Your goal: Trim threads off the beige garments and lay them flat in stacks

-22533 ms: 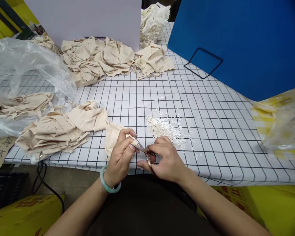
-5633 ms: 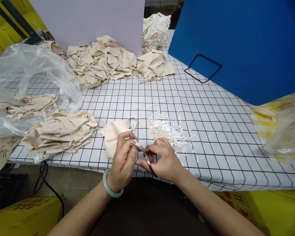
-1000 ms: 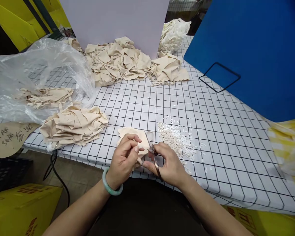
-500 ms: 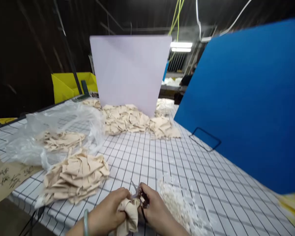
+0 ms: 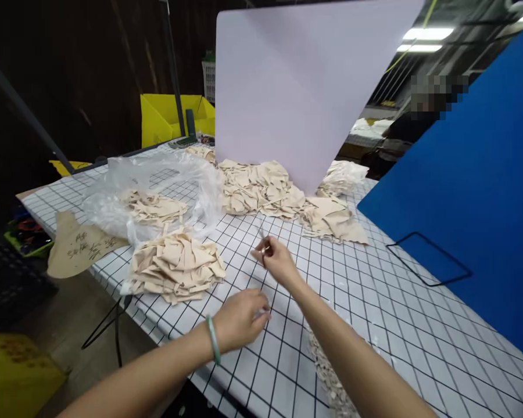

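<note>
The left hand (image 5: 240, 317) hung just over the checked counter (image 5: 375, 302), fingers loosely curled, nothing visible in them. Farther out, the right hand (image 5: 273, 259), fingers clamped on small scissors (image 5: 262, 238), reached toward the far fabric heap (image 5: 261, 188).

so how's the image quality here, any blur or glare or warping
Head view: the right hand with the scissors is slightly motion-smeared; ceiling lights blow out white; the clear plastic bag shows soft sheen; wide-angle warp tilts the white board and blue board; left background is very dark.
</note>
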`<state>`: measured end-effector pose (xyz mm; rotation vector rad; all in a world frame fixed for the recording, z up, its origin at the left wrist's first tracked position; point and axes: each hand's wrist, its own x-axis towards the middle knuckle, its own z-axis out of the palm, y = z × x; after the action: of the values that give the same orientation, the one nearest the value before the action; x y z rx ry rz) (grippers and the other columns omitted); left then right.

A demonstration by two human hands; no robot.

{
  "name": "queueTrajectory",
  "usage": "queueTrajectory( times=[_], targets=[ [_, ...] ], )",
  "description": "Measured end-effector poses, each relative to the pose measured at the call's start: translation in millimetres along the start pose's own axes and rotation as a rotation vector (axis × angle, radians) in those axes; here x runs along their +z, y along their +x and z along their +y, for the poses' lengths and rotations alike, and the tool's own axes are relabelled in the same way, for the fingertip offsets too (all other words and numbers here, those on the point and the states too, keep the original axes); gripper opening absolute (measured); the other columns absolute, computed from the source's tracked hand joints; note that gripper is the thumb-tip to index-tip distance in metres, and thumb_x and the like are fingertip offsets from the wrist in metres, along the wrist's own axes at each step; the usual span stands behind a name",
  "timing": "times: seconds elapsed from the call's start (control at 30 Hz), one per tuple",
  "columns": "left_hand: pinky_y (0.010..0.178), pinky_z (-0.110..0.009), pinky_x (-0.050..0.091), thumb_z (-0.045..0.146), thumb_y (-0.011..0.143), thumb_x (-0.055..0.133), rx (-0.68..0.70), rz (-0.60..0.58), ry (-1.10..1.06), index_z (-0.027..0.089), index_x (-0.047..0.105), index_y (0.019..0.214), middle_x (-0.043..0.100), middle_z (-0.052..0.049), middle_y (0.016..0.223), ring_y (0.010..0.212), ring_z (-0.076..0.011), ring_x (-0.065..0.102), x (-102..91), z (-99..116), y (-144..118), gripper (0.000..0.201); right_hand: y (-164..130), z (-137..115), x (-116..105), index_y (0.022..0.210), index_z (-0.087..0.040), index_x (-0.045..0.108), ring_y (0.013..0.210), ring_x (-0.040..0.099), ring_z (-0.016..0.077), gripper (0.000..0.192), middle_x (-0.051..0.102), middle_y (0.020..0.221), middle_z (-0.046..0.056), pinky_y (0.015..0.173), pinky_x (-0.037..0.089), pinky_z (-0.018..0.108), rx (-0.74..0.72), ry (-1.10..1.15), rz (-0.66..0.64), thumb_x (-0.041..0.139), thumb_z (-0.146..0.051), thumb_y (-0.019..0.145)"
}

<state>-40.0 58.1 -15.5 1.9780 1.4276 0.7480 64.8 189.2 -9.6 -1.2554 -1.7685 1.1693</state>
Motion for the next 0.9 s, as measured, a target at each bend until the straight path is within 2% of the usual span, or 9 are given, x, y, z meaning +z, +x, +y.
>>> queueTrajectory(
  times=[0.1,0.2,0.27,0.4,0.5,0.6,0.7,0.8,0.9],
  targets=[
    [0.076,-0.034,0.052,0.012,0.087,0.050,-0.078,0.084,0.007,0.017,0.059,0.080,0.063,-0.006,0.086,0.084,-0.0202,0.060,22.4,-7,-48,0.012,-22,12,63,0.076,-0.025,0.052,0.062,0.052,0.0155,0.028,0.061,0.072,-0.003,0.059,0.042,0.029,0.042,0.077,-0.101,0.074,-0.034,0.061],
    [0.072,-0.032,0.049,0.012,0.089,0.048,-0.081,0.189,0.007,0.017,0.055,0.078,0.059,-0.005,0.082,0.080,-0.0187,0.057,9.6,-14,-63,0.014,-20,2,93,0.065,-0.024,0.048,0.062,0.049,0.0153,0.021,0.055,0.064,-0.004,0.061,0.039,0.029,0.045,0.138,-0.076,0.068,-0.024,0.060],
    [0.072,-0.031,0.048,0.014,0.091,0.046,-0.073,0.254,0.008,0.018,0.053,0.079,0.057,-0.005,0.082,0.080,-0.0185,0.055,-5.0,-17,-68,0.015,-18,-6,82,0.065,-0.024,0.046,0.062,0.046,0.0150,0.018,0.051,0.063,-0.004,0.060,0.037,0.028,0.048,0.178,-0.027,0.063,-0.023,0.062],
    [0.072,-0.031,0.045,0.018,0.095,0.043,-0.049,0.389,-0.015,0.019,0.052,0.083,0.054,-0.005,0.085,0.081,-0.0180,0.052,-21.0,-17,-78,0.015,-51,-8,21,0.078,-0.024,0.047,0.059,0.041,0.0119,0.025,0.047,0.068,-0.006,0.055,0.034,0.025,0.078,0.348,0.038,0.067,-0.032,0.067],
    [0.067,-0.030,0.044,0.024,0.096,0.046,-0.083,0.320,-0.096,0.019,0.050,0.081,0.052,-0.003,0.082,0.075,-0.0167,0.051,-15.5,-13,-76,0.017,-100,-3,-10,0.083,-0.023,0.049,0.057,0.041,0.0103,0.038,0.045,0.067,-0.006,0.054,0.033,0.023,0.195,0.609,0.006,0.079,-0.034,0.063],
    [0.063,-0.029,0.045,0.028,0.097,0.046,-0.117,0.249,-0.184,0.020,0.050,0.079,0.053,-0.002,0.080,0.072,-0.0162,0.052,-2.5,-11,-64,0.020,-141,0,-10,0.083,-0.023,0.050,0.060,0.042,0.0101,0.042,0.048,0.069,-0.006,0.055,0.034,0.022,0.278,0.723,0.034,0.084,-0.034,0.062],
    [0.085,-0.038,0.050,0.022,0.092,0.048,-0.039,0.324,-0.044,0.018,0.055,0.102,0.057,-0.010,0.110,0.102,-0.0233,0.056,8.0,-19,-47,0.012,-165,1,-4,0.083,-0.023,0.050,0.061,0.042,0.0105,0.041,0.048,0.071,-0.005,0.055,0.035,0.022,0.283,0.728,0.049,0.084,-0.036,0.064],
    [0.108,-0.054,0.038,0.016,0.078,0.061,0.063,0.140,0.207,0.018,0.053,0.122,0.048,-0.016,0.137,0.129,-0.0336,0.043,6.7,-36,-31,0.045,-177,1,-11,0.082,-0.023,0.048,0.061,0.042,0.0110,0.040,0.045,0.071,-0.005,0.054,0.035,0.023,0.262,0.665,0.006,0.081,-0.039,0.067],
    [0.104,-0.050,0.042,0.008,0.075,0.057,0.092,0.030,0.325,0.017,0.062,0.104,0.057,-0.014,0.124,0.120,-0.0313,0.050,-7.6,-52,-22,0.031,-176,1,-30,0.084,-0.024,0.046,0.061,0.041,0.0113,0.037,0.044,0.073,-0.004,0.053,0.034,0.023,0.202,0.561,0.030,0.077,-0.039,0.071]
  ],
)
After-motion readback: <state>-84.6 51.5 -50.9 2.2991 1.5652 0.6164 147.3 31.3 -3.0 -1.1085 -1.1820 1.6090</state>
